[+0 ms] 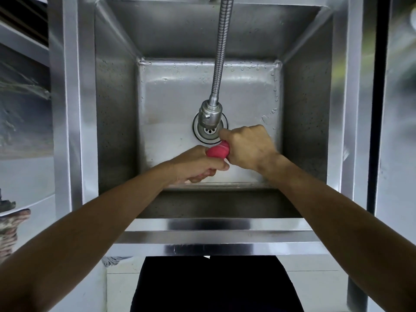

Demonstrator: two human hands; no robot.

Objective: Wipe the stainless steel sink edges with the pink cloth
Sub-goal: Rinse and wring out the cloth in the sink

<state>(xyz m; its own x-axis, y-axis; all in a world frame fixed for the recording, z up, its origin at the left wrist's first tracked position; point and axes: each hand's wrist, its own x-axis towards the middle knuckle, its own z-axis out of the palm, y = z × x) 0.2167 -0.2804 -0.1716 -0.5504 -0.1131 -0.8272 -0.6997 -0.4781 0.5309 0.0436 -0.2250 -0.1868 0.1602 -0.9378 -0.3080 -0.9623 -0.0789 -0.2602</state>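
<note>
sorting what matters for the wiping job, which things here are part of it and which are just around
Part of the job:
- pink cloth, bunched and gripped between both hands
- left hand
- right hand
- square stainless steel sink, its flat edges

Just around:
- flexible ribbed metal tap hose hanging over the basin
- round metal drain strainer
</note>
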